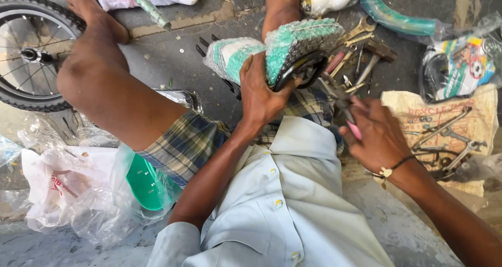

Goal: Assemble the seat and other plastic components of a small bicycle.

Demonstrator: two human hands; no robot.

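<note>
Your left hand (261, 92) has its grip clenched around a bicycle saddle (282, 50) wrapped in green and white bubble wrap, holding it up over your lap, with your fingers curled over its edge and your thumb near the black underside (300, 71). The saddle sits just above your checked cloth (193, 141) and pale shirt (282, 194), between your knees.

Your right hand (379, 136) is closed around a pair of pliers (342, 102) with pink handles; their metal nose points toward the saddle's black underside and lies just beside it. The hand is slightly blurred, so the exact finger placement is unclear.

On the concrete floor beyond the saddle lie loose spanners and a hammer (374, 55). To your right, more spanners (444, 136) rest on a brown sack (413, 110). A small spoked wheel (31, 53) stands at your left, near your bare leg (99, 84). Crumpled clear plastic (73, 194) and a green part (146, 186) lie beside your left hip. A green mudguard in plastic (392, 16) lies at the top right.
</note>
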